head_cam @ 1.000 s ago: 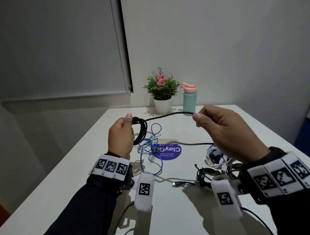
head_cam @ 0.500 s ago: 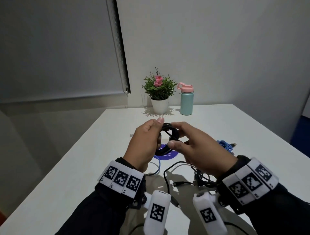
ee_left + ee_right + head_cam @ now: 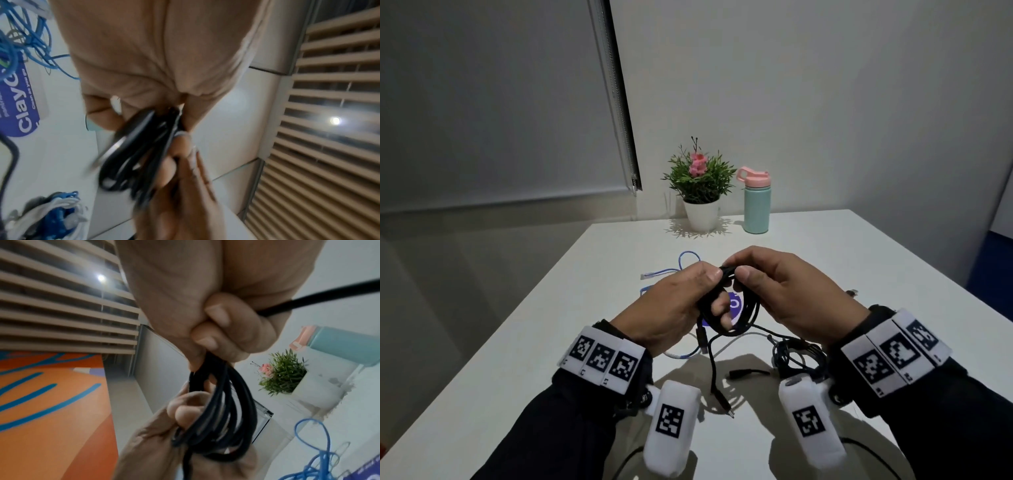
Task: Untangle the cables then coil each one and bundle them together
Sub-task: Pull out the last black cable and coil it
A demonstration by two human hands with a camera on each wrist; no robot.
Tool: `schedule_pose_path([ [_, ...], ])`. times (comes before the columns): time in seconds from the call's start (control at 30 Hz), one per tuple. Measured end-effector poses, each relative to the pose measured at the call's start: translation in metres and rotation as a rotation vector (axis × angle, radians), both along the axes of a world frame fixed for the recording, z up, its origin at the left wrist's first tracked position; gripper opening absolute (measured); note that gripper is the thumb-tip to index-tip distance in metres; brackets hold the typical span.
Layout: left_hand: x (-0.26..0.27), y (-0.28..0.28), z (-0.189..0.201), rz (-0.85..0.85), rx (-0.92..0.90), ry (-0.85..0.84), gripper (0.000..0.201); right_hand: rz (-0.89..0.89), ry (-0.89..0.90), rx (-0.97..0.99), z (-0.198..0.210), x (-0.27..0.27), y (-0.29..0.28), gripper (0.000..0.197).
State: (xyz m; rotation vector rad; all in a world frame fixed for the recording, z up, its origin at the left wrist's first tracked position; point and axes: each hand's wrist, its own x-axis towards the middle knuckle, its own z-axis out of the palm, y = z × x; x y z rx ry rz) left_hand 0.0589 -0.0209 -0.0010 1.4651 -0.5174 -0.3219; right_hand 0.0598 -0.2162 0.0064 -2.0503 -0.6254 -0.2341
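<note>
While both hands are pinching the black cable coil [image 3: 736, 308] above the counter [image 3: 551, 325], left hand [image 3: 671, 308] and right hand [image 3: 791, 294] closed on it, the loose tail is probably dangling; a slack grip could let the loops spring apart.

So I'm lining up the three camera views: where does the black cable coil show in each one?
Head: the black cable coil is at centre, held between the left hand and right hand.
Left wrist: lower centre, blurred, below the palm.
Right wrist: lower centre, hanging under the fingers.
Shared landmark: the blue cable on the table, at upper left in the left wrist view and lower right in the right wrist view.
</note>
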Motion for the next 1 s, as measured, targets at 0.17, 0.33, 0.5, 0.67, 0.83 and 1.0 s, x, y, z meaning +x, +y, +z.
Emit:
schedule_pose_path([
  [0.17, 0.001, 0.002, 0.008, -0.123, 0.083, 0.299, 0.038, -0.03, -0.184, -0.363, -0.002, -0.009, 0.012, 0.019],
  [0.33, -0.001, -0.002, 0.009, -0.099, 0.18, 0.31, 0.04, 0.018, -0.178, -0.387, 0.006, -0.018, 0.011, 0.019],
  [0.5, -0.004, -0.006, 0.006, -0.135, -0.009, 0.45, 0.025, 0.058, -0.269, -0.497, 0.012, -0.026, 0.014, 0.018],
  [0.67, -0.007, -0.014, 0.003, -0.137, -0.04, 0.482, 0.017, -0.043, -0.295, -0.595, 0.017, -0.025, 0.008, 0.015],
  [0.83, -0.012, -0.012, 0.007, 0.015, 0.195, 0.302, 0.034, -0.122, -0.28, -0.457, 0.037, -0.023, -0.021, 0.014],
  [1.0, -0.017, -0.015, 0.021, 0.001, -0.068, 0.09, 0.022, -0.202, -0.148, -0.09, 0.028, -0.008, -0.025, 0.009],
])
